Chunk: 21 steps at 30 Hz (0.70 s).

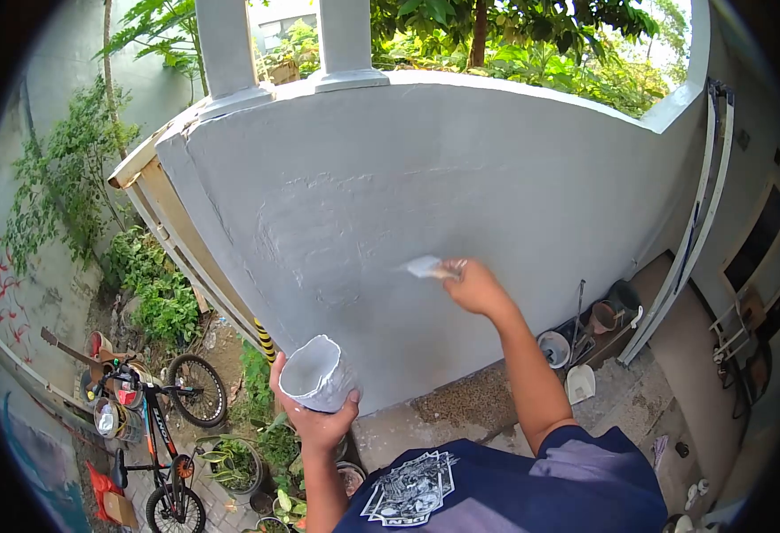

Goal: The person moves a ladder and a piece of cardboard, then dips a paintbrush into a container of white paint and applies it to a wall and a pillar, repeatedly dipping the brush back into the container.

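My left hand (320, 425) is wrapped round a paint-crusted cup (316, 375) with a ragged rim, held in front of the lower part of a grey wall (390, 195). The cup's inside looks grey-white. In my right hand (474, 286) is a brush (425, 266) with pale, paint-covered bristles pointing left. The bristles are at or close to the wall's surface; contact is hard to tell. Rough, uneven patches show on the wall left of the brush.
A bicycle (166, 435) leans at the lower left near potted plants (233, 464). Buckets (553, 348) and a white dustpan-like object (580, 383) stand at the wall's foot on the right. A metal rail (705, 222) rises at the right.
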Each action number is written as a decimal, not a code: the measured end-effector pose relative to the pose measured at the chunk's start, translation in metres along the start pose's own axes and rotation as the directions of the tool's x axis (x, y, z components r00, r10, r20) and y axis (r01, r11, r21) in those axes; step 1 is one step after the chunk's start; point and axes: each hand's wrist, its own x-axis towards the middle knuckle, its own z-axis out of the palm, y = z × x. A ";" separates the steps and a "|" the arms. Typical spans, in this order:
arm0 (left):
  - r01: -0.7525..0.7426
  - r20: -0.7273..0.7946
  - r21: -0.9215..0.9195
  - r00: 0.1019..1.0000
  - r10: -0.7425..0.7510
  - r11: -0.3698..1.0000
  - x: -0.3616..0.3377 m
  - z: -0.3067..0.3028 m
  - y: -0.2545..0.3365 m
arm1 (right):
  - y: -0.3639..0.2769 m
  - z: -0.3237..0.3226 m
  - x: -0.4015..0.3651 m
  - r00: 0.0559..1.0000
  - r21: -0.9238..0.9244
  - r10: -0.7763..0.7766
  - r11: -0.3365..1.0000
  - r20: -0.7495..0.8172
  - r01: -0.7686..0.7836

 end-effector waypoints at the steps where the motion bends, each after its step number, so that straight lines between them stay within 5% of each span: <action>1: 0.002 -0.018 0.007 1.000 -0.002 1.000 -0.001 -0.001 0.000 | -0.027 -0.031 0.002 0.995 0.067 -0.081 0.994 -0.059 0.084; 3: 0.003 -0.033 0.017 0.999 -0.003 1.000 -0.002 -0.003 -0.001 | -0.088 -0.085 -0.008 0.944 0.077 -0.211 0.969 -0.254 0.237; 5: -0.031 -0.045 0.077 0.998 0.034 0.997 0.000 -0.002 -0.001 | -0.112 -0.110 0.002 0.700 0.092 -0.445 0.806 -0.558 0.585; 8: 0.008 -0.052 0.037 0.999 -0.006 0.999 0.000 0.002 0.001 | -0.149 -0.127 -0.011 0.709 0.092 -0.395 0.836 -0.585 0.542; 9: 0.011 -0.048 0.039 0.999 -0.009 0.999 -0.001 0.003 0.000 | -0.137 -0.115 0.000 0.645 -0.031 -0.493 0.807 -0.584 0.589; 11: -0.045 -0.049 0.068 0.998 0.048 0.997 -0.001 0.002 -0.002 | -0.111 -0.072 -0.003 0.859 0.165 -0.262 0.917 -0.440 0.364; 15: -0.007 -0.067 0.049 0.998 0.010 0.999 -0.005 0.001 0.005 | 0.016 0.062 -0.015 0.894 0.233 -0.167 0.930 -0.415 0.283; 17: 0.011 -0.041 0.047 0.999 -0.009 0.999 -0.005 -0.003 0.003 | 0.058 0.103 -0.041 0.985 0.212 0.011 0.977 -0.173 0.026; 21: -0.009 -0.017 0.108 1.000 0.011 0.994 -0.008 -0.005 0.009 | 0.125 0.144 -0.053 1.000 -0.008 0.030 1.000 -0.003 -0.030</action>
